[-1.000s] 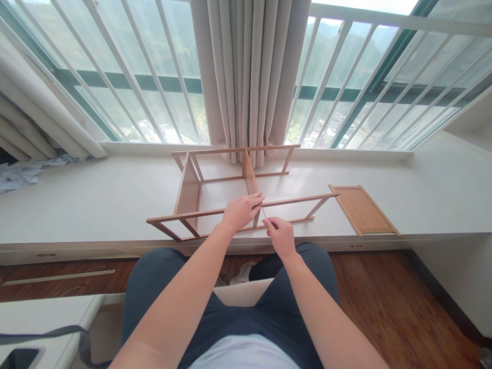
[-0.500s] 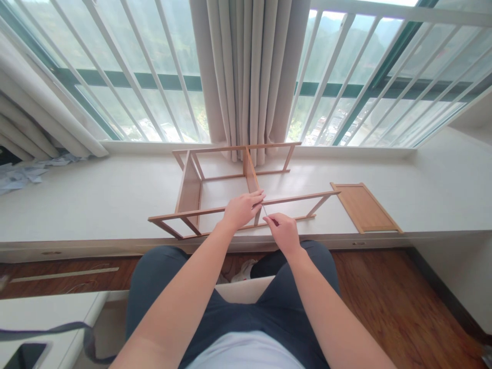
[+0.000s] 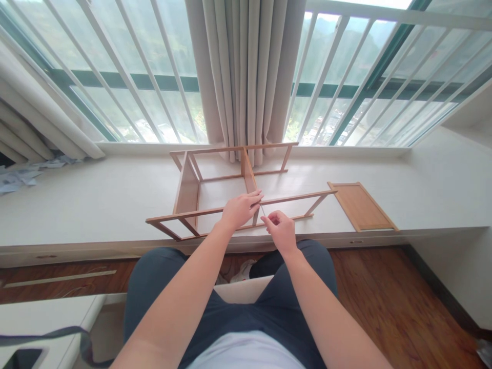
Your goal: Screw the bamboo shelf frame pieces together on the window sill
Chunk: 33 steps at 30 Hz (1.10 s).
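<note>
The left hand [image 3: 240, 209] lay curled over the front rail of the frame [image 3: 215, 211]; the right hand [image 3: 282, 231] pinched a thin tool [image 3: 263, 211] at it

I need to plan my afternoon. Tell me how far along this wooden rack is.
Done: the wooden frame lies on the white sill with two side rails and two panels joined. In hand: the left hand steadies the front rail while the right hand works a thin tool at the middle panel's joint. Left: the loose panel lies unattached.
</note>
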{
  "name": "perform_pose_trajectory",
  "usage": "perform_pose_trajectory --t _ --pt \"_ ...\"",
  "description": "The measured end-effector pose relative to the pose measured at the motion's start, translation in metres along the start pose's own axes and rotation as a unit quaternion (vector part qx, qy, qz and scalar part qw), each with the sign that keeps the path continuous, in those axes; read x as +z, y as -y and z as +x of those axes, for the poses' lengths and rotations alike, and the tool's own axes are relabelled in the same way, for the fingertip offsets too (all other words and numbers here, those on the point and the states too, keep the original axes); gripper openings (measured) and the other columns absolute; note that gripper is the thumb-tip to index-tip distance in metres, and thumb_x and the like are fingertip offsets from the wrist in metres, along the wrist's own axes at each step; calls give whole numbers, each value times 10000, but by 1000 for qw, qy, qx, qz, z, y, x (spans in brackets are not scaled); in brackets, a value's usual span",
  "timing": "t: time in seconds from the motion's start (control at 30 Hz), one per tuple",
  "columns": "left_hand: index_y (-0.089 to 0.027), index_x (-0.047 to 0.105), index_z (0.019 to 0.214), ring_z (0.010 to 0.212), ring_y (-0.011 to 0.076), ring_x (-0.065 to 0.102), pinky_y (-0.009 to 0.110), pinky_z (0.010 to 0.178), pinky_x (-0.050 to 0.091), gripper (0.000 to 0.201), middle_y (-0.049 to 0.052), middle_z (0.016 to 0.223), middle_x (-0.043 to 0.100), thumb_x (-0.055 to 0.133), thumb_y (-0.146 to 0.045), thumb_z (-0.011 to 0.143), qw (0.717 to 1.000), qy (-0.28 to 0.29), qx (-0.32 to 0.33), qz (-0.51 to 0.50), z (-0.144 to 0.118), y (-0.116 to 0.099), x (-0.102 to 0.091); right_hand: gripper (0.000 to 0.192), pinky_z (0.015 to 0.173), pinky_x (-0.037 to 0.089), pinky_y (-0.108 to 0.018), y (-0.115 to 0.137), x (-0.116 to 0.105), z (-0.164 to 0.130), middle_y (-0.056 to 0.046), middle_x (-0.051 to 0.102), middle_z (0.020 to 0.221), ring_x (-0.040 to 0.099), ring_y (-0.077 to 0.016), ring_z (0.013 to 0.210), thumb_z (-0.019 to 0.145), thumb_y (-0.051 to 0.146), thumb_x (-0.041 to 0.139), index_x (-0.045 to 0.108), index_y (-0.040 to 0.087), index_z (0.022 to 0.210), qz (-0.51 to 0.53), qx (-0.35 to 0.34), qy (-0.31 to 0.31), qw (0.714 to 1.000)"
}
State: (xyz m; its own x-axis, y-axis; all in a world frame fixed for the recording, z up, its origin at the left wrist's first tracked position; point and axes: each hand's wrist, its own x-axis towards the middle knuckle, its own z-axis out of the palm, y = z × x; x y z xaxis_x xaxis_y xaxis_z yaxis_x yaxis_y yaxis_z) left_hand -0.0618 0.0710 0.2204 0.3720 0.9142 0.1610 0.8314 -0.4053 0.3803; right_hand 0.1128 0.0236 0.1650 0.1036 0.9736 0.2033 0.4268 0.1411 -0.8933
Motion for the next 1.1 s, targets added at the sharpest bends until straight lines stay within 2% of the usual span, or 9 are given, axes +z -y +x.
perform_pose_trajectory --t 0.27,0.43,0.63,0.77,0.9,1.0,1.1 --pt "-421 579 1361 1260 202 575 344 1012 501 428 -101 1481 500 512 -326 949 1000 2 -2 0 0 -2 -2 407 631 451 -293 0 0 -2 -47 689 641 594 -176 588 838 586 638 664 203 702 -44 -24 -19 999" --pt "-413 577 1361 1260 191 573 334 1013 497 423 -107 1486 491 503 -327 954 1000 1 1 2 0 -1 -1 407 548 453 -275 2 5 -5 -35 674 594 583 -166 524 794 591 680 686 190 725 54 59 4 997" --pt "-405 573 1366 1254 195 575 345 1009 498 425 -99 1491 488 499 -335 954 1000 4 -3 6 0 0 0 421 428 379 -234 6 15 -8 -21 636 539 503 -118 434 747 574 723 675 158 705 185 159 24 970" --pt "-408 576 1361 1246 194 580 343 999 503 420 -106 1484 495 499 -339 953 1000 -1 4 7 0 0 1 393 378 301 -213 8 19 -9 3 591 500 439 -88 392 718 527 758 667 146 694 301 211 28 930" --pt "-409 580 1355 1243 195 582 343 996 505 414 -109 1482 496 498 -340 955 1000 -3 6 6 0 0 0 363 369 282 -199 11 21 -10 36 554 501 404 -68 382 690 478 792 673 143 759 416 271 49 867" --pt "-414 579 1355 1245 198 581 347 1000 503 418 -108 1484 495 501 -331 953 1000 -4 5 5 0 -1 -1 338 375 279 -193 11 22 -11 55 523 511 378 -59 392 699 451 790 662 153 793 468 310 76 824" --pt "-415 578 1358 1250 200 578 347 1012 495 424 -101 1483 499 505 -326 950 1000 -2 3 4 0 -3 -1 304 371 252 -192 13 23 -10 72 476 513 331 -56 396 733 437 761 640 168 803 500 328 95 796"
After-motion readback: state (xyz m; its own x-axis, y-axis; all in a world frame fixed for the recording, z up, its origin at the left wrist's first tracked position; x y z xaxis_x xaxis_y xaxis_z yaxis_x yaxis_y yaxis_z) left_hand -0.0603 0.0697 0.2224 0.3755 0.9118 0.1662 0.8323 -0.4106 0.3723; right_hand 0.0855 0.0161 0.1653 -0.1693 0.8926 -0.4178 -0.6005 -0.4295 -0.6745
